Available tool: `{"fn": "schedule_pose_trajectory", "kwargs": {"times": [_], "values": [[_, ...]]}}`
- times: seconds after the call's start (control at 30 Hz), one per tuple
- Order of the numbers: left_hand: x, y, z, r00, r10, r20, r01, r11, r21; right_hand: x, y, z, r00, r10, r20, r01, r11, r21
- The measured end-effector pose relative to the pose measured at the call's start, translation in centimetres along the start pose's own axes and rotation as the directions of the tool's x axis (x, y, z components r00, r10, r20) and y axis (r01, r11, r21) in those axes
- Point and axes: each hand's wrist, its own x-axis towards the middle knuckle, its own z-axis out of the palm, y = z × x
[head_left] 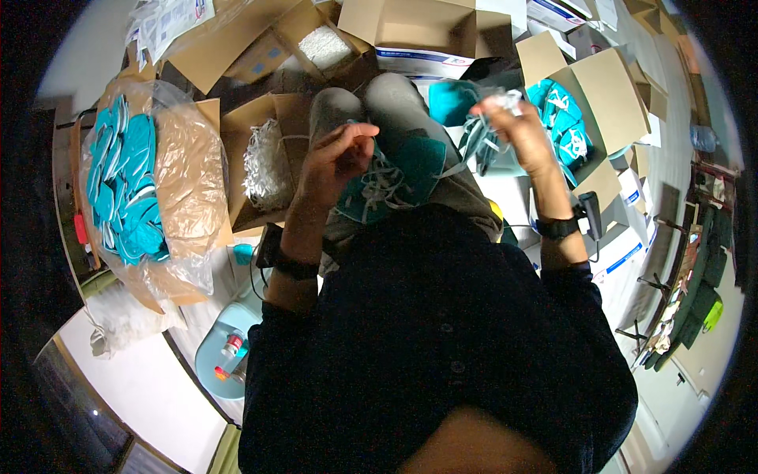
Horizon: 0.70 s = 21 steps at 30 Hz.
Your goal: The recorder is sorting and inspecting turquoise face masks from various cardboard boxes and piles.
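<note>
My right hand (517,130) is raised over the right side of my lap, closed round a teal fabric piece with white strings (483,142), partly blurred. Over my left thigh, my left hand (341,158) has its fingers curled in; whatever they may hold is hidden. On my lap between the hands rest more teal fabric pieces (422,162) with tangled white strings (380,186) on top. Beyond them another teal piece (450,103) shows by my right knee. A white strand runs from the carton of white strings (264,162) towards my left hand.
At far left, a plastic-lined carton (189,170) holds a heap of teal pieces (126,186). An open carton (604,95) on the right contains stringed teal pieces (559,118). More cartons (426,28) stand ahead. A light-blue bin (207,355) with a bottle sits lower left.
</note>
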Motion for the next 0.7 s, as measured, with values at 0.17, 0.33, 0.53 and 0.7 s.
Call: {"fn": "schedule_pose_trajectory", "kwargs": {"times": [0.17, 0.33, 0.53, 0.7], "values": [[3.0, -1.0, 2.3, 0.986, 0.02, 0.163, -0.037, 0.994, 0.099, 0.9, 4.8, 4.6, 0.96, -0.187, 0.208, 0.236, 0.94, -0.247], [4.8, -3.3, 1.7, 0.999, 0.044, -0.011, -0.044, 0.999, -0.008, -0.7, 1.4, 3.2, 0.972, -0.219, -0.086, 0.22, 0.975, 0.006], [4.9, -1.7, 4.0, 0.983, 0.173, -0.066, -0.168, 0.982, 0.086, -1.1, -1.0, 0.5, 0.914, -0.31, -0.263, 0.369, 0.904, 0.216], [4.4, -0.5, 6.7, 0.972, 0.198, -0.128, -0.169, 0.963, 0.209, -0.4, -1.1, 1.3, 0.891, -0.294, -0.346, 0.417, 0.831, 0.369]]}}
